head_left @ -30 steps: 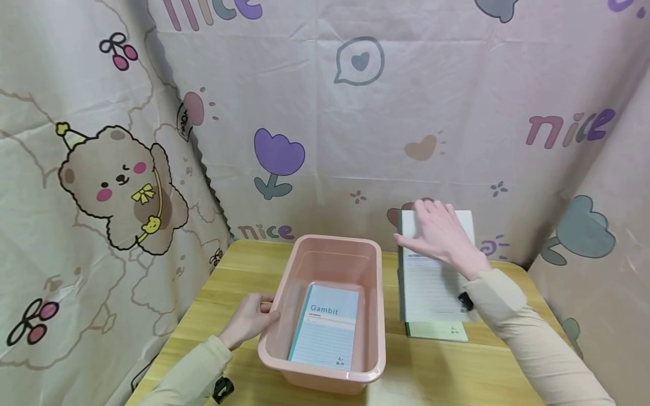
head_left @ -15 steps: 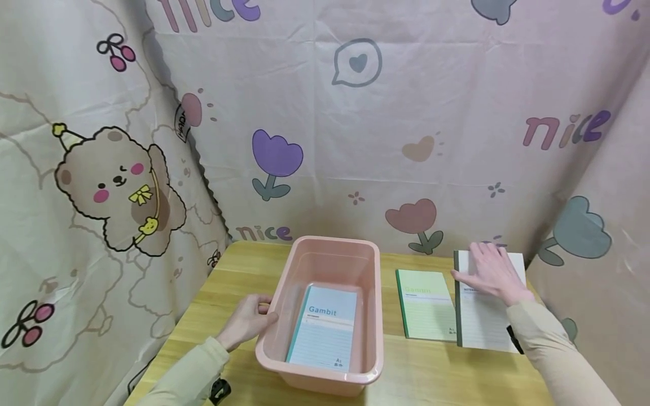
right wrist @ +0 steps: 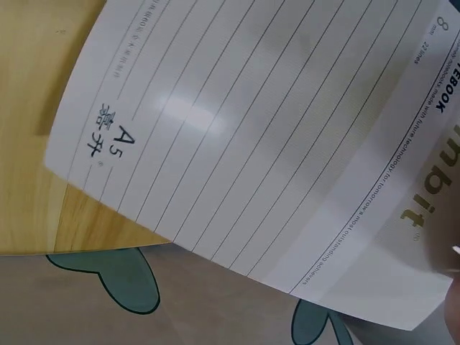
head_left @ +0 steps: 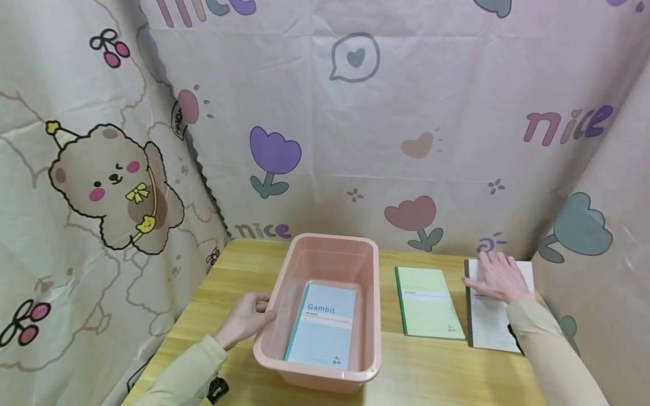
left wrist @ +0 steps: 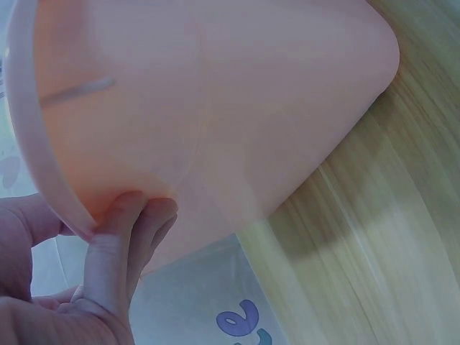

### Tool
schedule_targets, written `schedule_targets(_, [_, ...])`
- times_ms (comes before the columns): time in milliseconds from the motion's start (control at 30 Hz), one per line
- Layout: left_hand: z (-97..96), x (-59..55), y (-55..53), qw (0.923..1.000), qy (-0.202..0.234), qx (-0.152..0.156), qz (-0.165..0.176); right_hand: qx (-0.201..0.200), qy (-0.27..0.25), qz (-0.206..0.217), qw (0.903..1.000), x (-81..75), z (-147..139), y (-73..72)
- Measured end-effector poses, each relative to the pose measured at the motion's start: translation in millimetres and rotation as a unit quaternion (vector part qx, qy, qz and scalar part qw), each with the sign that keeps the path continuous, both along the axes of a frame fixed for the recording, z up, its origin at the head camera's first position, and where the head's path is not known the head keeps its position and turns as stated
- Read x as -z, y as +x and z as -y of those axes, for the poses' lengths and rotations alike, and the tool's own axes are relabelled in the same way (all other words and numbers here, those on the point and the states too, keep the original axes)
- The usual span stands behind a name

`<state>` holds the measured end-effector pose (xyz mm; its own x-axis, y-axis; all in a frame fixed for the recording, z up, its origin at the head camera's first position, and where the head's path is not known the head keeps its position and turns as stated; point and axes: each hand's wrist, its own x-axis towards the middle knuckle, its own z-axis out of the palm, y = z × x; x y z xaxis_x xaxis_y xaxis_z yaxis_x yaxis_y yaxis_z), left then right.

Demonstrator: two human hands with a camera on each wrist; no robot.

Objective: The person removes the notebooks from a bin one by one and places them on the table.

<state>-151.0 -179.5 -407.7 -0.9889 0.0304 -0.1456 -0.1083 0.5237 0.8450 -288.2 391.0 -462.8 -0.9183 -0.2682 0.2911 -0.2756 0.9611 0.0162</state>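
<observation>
My left hand pinches the left rim of a pink plastic bin. In the left wrist view, the fingers lie along the bin's outer wall, right under the rim. A light blue notebook marked Gambit lies inside the bin. At the right end of the table my right hand grips a white notebook with a dark grey spine, thumb by the spine and fingers at its far edge. The ruled white cover fills much of the right wrist view. Between bin and white notebook lies a green notebook.
The wooden table carries all of these. Patterned cloth hangs close behind it and along both sides. The white notebook is near the table's right edge.
My right hand has carried the white notebook from above the green one to the right and down, uncovering the green notebook. The left hand and the bin have stayed put.
</observation>
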Motion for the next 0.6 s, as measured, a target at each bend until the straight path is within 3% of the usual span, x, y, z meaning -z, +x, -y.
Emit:
schedule_targets(167, [-0.1, -0.7, 0.1, 1.0, 0.001, 0.001, 0.001, 0.01, 0.004, 0.025, 0.9996, 2.8, 1.0, -5.6])
schedule_targets(400, [0.1, -0.8, 0.8, 1.0, -0.001, -0.001, 0.0, 0.02, -0.006, -0.018, 0.9996, 1.9, 6.8, -6.8])
schedule_targets(600, [0.4, -1.1, 0.7, 1.0, -0.002, 0.0, 0.002, 0.029, -0.026, -0.009, 0.9992, -1.8, 14.3, -6.4])
